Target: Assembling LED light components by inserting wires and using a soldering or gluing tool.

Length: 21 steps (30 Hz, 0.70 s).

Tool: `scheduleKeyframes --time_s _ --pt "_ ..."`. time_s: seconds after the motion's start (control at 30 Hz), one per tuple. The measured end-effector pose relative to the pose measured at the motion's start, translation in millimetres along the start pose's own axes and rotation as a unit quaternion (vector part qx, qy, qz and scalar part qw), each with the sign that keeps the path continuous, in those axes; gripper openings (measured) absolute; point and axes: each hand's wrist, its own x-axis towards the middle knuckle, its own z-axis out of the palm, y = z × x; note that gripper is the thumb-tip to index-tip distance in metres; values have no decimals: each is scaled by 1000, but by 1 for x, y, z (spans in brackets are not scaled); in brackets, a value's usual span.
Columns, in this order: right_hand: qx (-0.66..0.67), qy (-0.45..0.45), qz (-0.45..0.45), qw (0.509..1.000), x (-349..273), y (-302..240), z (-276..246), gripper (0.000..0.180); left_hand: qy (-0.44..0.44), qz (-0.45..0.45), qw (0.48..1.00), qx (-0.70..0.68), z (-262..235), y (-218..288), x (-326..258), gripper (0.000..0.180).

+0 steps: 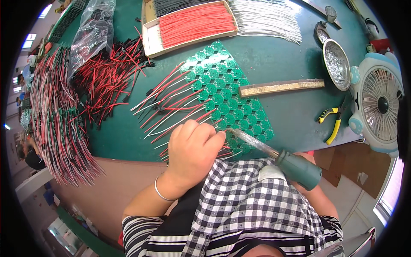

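1. I see my left hand (191,150) at about six o'clock on the green surface (291,111), its fingers (201,130) curled down and pinching what looks like thin red and white wires at the near edge of the panel of round green circuit boards (227,92)
2. My right hand (306,182) is mostly hidden behind the checked sleeve; its fingers are clenched around the grey-green handle of the soldering iron (274,156), though I cannot see the fingertips themselves
3. The iron's metal shaft runs toward ten o'clock, and its tip sits at the panel's near edge, just beside my left fingertips
4. The panel lies in the middle of the surface, slanting from twelve o'clock down toward five, with red and white leads (171,105) fanning off its nine o'clock side
5. A long brass-coloured bar (280,87) rests on the panel's three o'clock edge
6. At twelve o'clock a shallow cardboard tray (147,40) holds cut red wires, with loose white wires (267,19) just beside it at one o'clock
7. At ten o'clock lies a tangled heap of red and black wires (109,77) under a clear plastic bag (92,30)
8. At nine o'clock finished wired boards (60,128) are stacked in a long pile
9. At two o'clock a metal dish (336,64) stands near a small white fan (379,105), and yellow-handled cutters (334,120) lie at three o'clock
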Motion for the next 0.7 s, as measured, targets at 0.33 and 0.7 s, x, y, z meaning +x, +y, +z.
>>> scheduleKeyframes --time_s 0.33,0.7 --pt "273 77 90 955 -18 10 14 35 -5 -4 1000 11 -1 0 1 28" --pt "61 13 42 997 -22 11 9 49 -1 7 1000 -4 1 0 3 27"
